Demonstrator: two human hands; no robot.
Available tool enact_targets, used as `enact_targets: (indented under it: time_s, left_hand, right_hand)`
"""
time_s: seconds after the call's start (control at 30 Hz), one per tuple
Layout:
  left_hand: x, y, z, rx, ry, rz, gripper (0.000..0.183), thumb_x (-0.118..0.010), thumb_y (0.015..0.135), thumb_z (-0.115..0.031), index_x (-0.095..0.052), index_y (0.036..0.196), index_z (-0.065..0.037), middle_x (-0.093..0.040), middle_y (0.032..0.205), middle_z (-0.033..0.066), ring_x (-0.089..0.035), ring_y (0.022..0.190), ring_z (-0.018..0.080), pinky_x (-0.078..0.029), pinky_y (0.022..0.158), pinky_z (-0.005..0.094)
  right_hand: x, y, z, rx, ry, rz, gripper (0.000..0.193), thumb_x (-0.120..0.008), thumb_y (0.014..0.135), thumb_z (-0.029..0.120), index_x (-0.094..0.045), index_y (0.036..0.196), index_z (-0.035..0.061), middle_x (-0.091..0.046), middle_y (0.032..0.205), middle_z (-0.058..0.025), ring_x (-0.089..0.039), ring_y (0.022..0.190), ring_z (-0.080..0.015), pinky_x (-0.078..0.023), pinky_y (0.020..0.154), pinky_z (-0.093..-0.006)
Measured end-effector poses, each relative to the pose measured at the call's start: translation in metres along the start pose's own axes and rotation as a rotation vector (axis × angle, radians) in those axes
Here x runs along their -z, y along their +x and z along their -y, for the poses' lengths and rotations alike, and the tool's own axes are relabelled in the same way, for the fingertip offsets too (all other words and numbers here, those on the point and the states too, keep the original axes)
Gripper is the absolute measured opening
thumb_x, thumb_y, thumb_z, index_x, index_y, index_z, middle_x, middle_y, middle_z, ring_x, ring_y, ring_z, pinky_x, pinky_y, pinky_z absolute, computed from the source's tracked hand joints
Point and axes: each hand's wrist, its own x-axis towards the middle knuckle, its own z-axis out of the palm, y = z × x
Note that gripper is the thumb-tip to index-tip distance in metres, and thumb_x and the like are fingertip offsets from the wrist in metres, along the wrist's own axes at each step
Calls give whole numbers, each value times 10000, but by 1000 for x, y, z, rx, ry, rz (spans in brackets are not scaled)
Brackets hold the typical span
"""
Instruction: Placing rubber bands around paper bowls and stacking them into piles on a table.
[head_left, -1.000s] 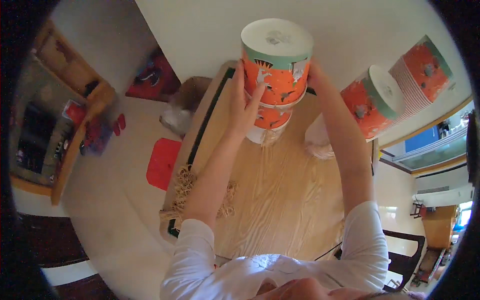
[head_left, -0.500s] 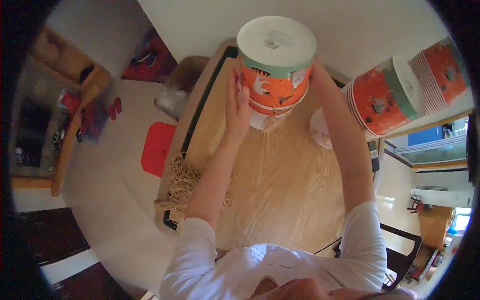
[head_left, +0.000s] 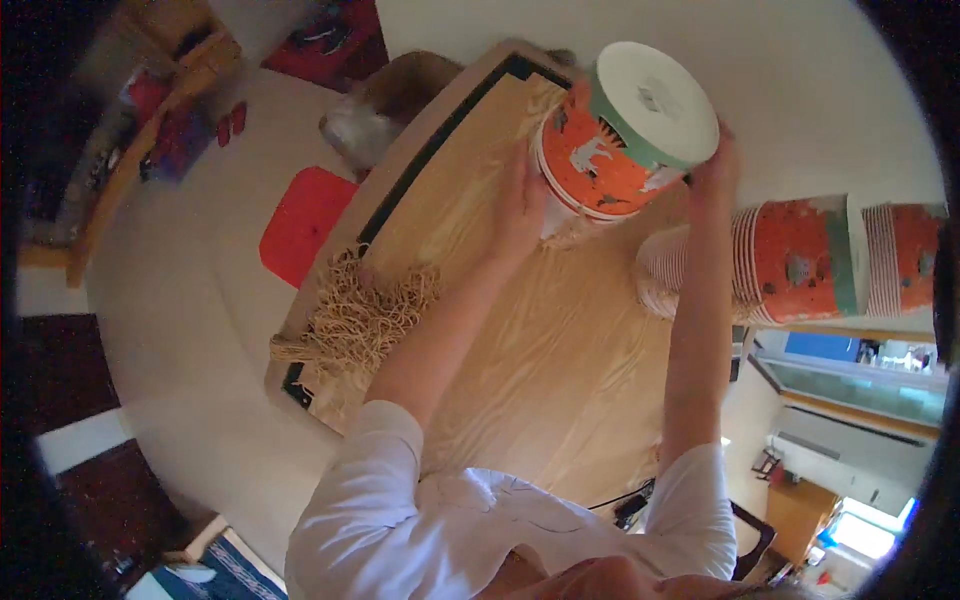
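Note:
Between my two hands is a small stack of orange paper tubs (head_left: 597,150), raised over the far part of the table and tilted. The top tub is upside down, with a green band and a pale round base showing. My left hand (head_left: 524,208) presses on its near left side, partly hidden by the tubs. On the right side my right hand (head_left: 716,165) grips it, its fingers mostly hidden behind. Tan strands (head_left: 577,234) hang at the stack's lower rim. A tangled heap of tan string (head_left: 365,312) lies by my left forearm.
Taller nested stacks of the same tubs (head_left: 795,262) lie to the right, partly behind my right forearm. The wood-grain table (head_left: 540,370) has a dark edge strip. A red stool (head_left: 305,225) and a bin with clear plastic (head_left: 365,125) stand left of it.
My hands have carried the tubs rightward, tilting them further. The view has also turned, so the table and the tall stacks appear shifted.

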Motion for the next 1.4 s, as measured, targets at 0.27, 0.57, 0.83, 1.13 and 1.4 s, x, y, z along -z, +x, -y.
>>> enact_targets:
  time_s: [0.27, 0.57, 0.83, 1.13, 1.4]
  left_hand:
    - [-5, 14, 28, -80, -191, -52, 548, -448, 866, -199, -271, 1335, 21, -336, 1351, 216, -323, 1256, 330, -241, 1043, 373]
    - [0, 59, 9, -153, -95, 139, 482, -485, 806, -128, -375, 1256, 5, -446, 1246, 224, -411, 1184, 338, -302, 1011, 379]
    - [-8, 67, 31, -166, -140, 235, 515, -462, 823, -174, -345, 1289, 13, -430, 1262, 238, -393, 1202, 341, -290, 1024, 370]
    - [-5, 59, 39, -138, -40, 168, 495, -445, 867, -141, -307, 1332, -42, -394, 1336, 167, -360, 1244, 296, -251, 1050, 371]
    - [-1, 23, 40, -161, 32, 142, 581, -428, 858, -193, -217, 1374, -30, -280, 1397, 187, -288, 1288, 306, -241, 1061, 366]
  right_hand:
    - [-88, -93, 132, 827, -918, 262, 353, -668, 734, 55, -587, 1077, 86, -555, 1067, -101, -540, 999, -220, -431, 864, -339]
    - [-63, -66, 132, 651, -855, 417, 227, -583, 767, -59, -608, 979, 17, -550, 823, -55, -505, 731, -138, -431, 704, -248]
    - [-67, -76, 121, 744, -900, 343, 231, -593, 749, -46, -618, 956, 54, -556, 825, -75, -553, 733, -171, -455, 662, -272]
    - [-74, -86, 105, 801, -926, 250, 192, -589, 761, -24, -615, 936, 50, -554, 856, -87, -550, 768, -213, -462, 680, -302]
    - [-79, -90, 104, 776, -961, 258, 182, -585, 779, -14, -604, 951, 43, -550, 864, -100, -555, 777, -235, -464, 686, -318]
